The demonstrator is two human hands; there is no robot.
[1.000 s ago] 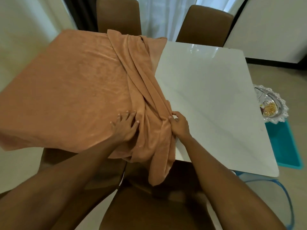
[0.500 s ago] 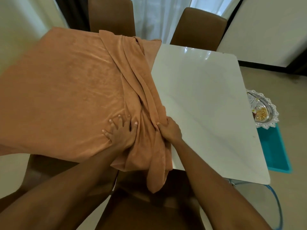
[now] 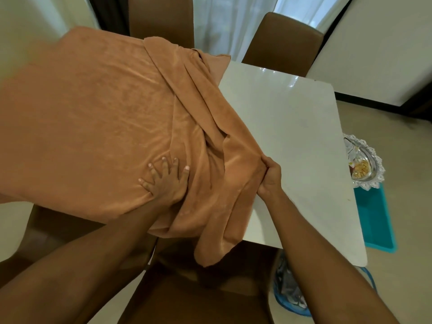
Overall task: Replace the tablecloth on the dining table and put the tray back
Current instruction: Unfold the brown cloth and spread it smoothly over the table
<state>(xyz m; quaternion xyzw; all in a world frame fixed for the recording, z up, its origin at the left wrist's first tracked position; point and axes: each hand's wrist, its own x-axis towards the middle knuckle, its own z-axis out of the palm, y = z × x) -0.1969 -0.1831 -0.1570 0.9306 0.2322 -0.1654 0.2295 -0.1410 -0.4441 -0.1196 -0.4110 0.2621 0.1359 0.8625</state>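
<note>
Right hand (image 3: 268, 177) clenched on the soft orange-brown plush tablecloth (image 3: 93, 125); fingers curled round the outer edge of a bunched fold, at the line where cloth meets bare tabletop. Left hand (image 3: 167, 183) lies flat just left of that grip; fingers spread and straight, palm pressing the cloth down; it grasps nothing.

Between the two hands: a thick ridge of gathered folds, running from the grip away to the far edge; below the grip a loose tail of cloth hangs over the near edge. Left of the flat hand the cloth is spread smooth over that half of the top.

Cloth: short nap, faint sheen, soft rounded creases. White glossy rectangular table (image 3: 292, 136): rounded corners, stone-like finish, window glare near the far edge; bare to the right of the grip.

Silver tray with scalloped rim (image 3: 371, 155): well to the right of the grip, past the table's right edge and lower; holds yellowish bits, kind not resolvable; its near rim overlaps a teal rectangular plastic piece (image 3: 376, 220); whether it rests on that cannot be told.

Room: brown padded chairs (image 3: 282, 43) beyond the table, another under the near edge below the grip; white sheer curtain (image 3: 224, 22) behind; beige floor (image 3: 397, 136); blue-rimmed container (image 3: 289, 295) beside the right forearm.
</note>
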